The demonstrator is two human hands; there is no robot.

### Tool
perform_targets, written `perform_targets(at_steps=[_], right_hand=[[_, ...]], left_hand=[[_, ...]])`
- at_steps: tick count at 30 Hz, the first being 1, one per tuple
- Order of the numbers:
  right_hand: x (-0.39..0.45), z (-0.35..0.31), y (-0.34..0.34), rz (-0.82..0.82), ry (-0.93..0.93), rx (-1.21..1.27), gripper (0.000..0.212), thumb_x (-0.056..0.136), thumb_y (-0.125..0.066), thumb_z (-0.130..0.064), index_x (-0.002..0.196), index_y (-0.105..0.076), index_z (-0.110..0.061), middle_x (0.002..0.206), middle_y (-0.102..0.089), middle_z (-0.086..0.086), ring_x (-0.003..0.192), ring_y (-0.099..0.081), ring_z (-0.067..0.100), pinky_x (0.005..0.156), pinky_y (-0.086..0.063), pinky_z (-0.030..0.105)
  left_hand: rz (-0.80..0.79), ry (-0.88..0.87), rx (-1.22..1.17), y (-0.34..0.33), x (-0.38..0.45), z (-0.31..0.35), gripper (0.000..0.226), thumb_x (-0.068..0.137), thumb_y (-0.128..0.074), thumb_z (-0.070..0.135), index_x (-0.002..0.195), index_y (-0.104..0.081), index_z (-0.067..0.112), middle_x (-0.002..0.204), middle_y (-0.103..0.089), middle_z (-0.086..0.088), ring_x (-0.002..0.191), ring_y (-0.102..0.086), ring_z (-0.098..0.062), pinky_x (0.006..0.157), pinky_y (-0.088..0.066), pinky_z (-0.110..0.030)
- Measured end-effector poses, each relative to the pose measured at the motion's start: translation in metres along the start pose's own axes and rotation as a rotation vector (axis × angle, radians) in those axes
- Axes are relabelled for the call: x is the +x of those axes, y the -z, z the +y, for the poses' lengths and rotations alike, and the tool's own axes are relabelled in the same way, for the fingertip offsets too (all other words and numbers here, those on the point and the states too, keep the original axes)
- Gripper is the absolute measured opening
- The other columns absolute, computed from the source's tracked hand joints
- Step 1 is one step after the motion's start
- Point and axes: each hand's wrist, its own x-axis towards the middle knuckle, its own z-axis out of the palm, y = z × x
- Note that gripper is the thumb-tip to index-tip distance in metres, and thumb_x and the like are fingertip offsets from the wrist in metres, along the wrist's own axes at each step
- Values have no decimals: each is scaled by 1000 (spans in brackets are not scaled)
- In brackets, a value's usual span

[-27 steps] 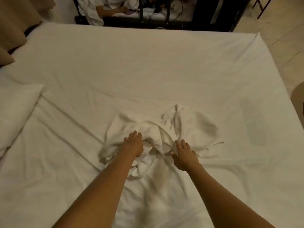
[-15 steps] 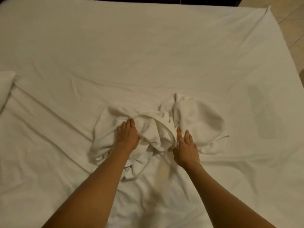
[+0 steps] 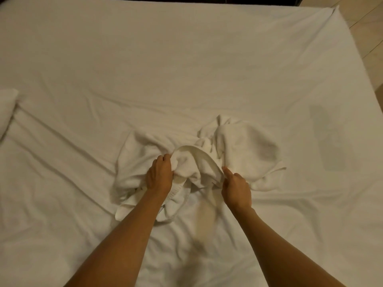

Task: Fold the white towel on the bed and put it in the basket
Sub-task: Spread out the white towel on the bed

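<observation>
White towel (image 3: 244, 150) lies crumpled in a loose heap on the bed (image 3: 186, 69), nearer the near edge than the far one, roughly midway between left and right edges. Not folded; several bunched lobes, a hemmed band arcing across its middle. Left hand (image 3: 160, 176) sits on the heap's left-centre part, fingers (image 3: 165, 159) curled down into the cloth and gripping a bunch of it. Right hand (image 3: 237, 188) at the towel's near-centre fold, most fingers curled in, forefinger extended along the hem; it appears to pinch the edge there, though the contact under the hand is hidden. Both forearms reach in from the near edge. Sheet is wrinkled, with creases running out from the heap. A pillow (image 3: 7, 110) corner shows at the left edge. Tan floor (image 3: 366, 27) beyond the bed's far right corner. Faint darker patch on the sheet toward the right edge.
</observation>
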Motion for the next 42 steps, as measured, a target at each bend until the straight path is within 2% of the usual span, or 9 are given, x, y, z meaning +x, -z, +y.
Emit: perform_targets(at_steps=[3, 7, 18, 23, 26, 29, 34, 40, 42], right_hand=[[-8, -3, 9, 44, -32, -72, 29, 89, -46, -6, 117, -49, -15, 95, -50, 9, 66, -52, 30, 57, -38, 32], [-20, 0, 28, 90, -47, -140, 44, 85, -44, 5, 123, -36, -14, 96, -45, 11, 51, -39, 23, 54, -36, 34], [-64, 31, 70, 57, 134, -470, 25, 87, -53, 0, 112, -54, -7, 118, -42, 12, 63, -40, 22, 56, -35, 31], [-79, 51, 95, 343, 264, -480, 67, 55, -72, 7, 120, -62, -10, 83, -56, 15, 60, -50, 31, 52, -40, 38], [-90, 54, 113, 405, 309, -386, 80, 58, -63, 10, 135, -50, -10, 78, -58, 11, 66, -54, 29, 63, -47, 41], [-106, 57, 118, 296, 298, -224, 82, 66, -59, 16, 141, -41, -11, 103, -63, 13, 82, -61, 30, 67, -51, 36], [-134, 61, 112, 121, 261, -206, 74, 84, -43, 8, 149, -22, -21, 149, -36, 11, 126, -47, 28, 93, -46, 33], [-157, 67, 81, -232, 200, -270, 68, 88, -36, -1, 148, -23, -29, 129, -52, 0, 116, -52, 20, 92, -43, 29], [-166, 77, 66, -322, 188, -321, 66, 89, -34, -4, 147, -22, -32, 127, -52, -1, 116, -51, 19, 91, -41, 29]], left_hand=[[53, 17, 39, 6, -13, -1, 24, 90, -55, 4, 114, -51, 9, 106, -58, -9, 94, -58, -25, 65, -40, -31], [135, 102, 62, 22, -28, -8, 23, 91, -50, 1, 112, -52, 7, 104, -58, -12, 90, -59, -26, 61, -41, -32], [172, 15, 112, 44, -73, -37, 54, 92, -41, -6, 145, -31, 2, 144, -42, -15, 125, -46, -30, 96, -44, -36], [164, -83, 113, 60, -93, -41, 66, 91, -41, -7, 150, -16, 8, 157, -20, -11, 145, -22, -21, 118, -18, -32], [183, -114, 15, 70, -110, -39, 68, 87, -48, -6, 149, -23, 8, 153, -33, -10, 139, -34, -23, 117, -24, -34], [164, -174, -129, 75, -128, -45, 62, 87, -52, -5, 145, -34, 5, 142, -48, -15, 128, -49, -30, 111, -36, -37], [60, -158, -143, 81, -152, -39, 57, 96, -45, 7, 149, -25, 8, 151, -36, -10, 138, -37, -24, 115, -29, -32], [7, -304, -172, 57, -173, -39, 62, 90, -49, -6, 146, -28, 10, 141, -49, -15, 125, -54, -27, 102, -44, -30], [-185, -276, -43, 47, -186, -41, 54, 100, -31, 4, 151, -16, 13, 154, -28, -10, 140, -34, -22, 114, -27, -29]])
